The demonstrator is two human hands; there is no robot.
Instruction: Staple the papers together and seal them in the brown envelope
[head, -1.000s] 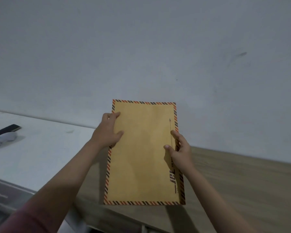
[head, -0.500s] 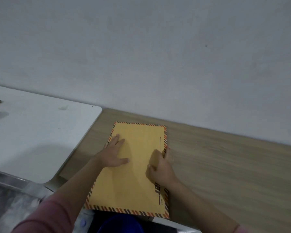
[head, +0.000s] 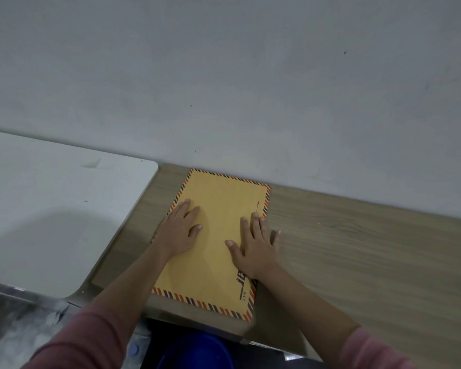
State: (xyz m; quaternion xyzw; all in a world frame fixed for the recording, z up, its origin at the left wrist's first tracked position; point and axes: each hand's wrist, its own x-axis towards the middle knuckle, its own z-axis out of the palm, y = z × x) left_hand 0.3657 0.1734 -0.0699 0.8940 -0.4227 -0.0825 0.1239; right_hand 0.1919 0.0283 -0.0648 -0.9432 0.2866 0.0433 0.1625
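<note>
Envelope [head: 216, 243] lies flat on the wooden bench [head: 357, 249], your left hand [head: 177, 230] and right hand [head: 256, 249] spread flat, pressing it down. Papers and flap are hidden; judge sealing nearly finished.

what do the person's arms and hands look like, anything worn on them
Both arms wear dusty pink long sleeves pushed up toward the elbows, leaving the forearms bare. The left hand and right hand are bare: no gloves, rings, watch or bracelets visible.
</note>
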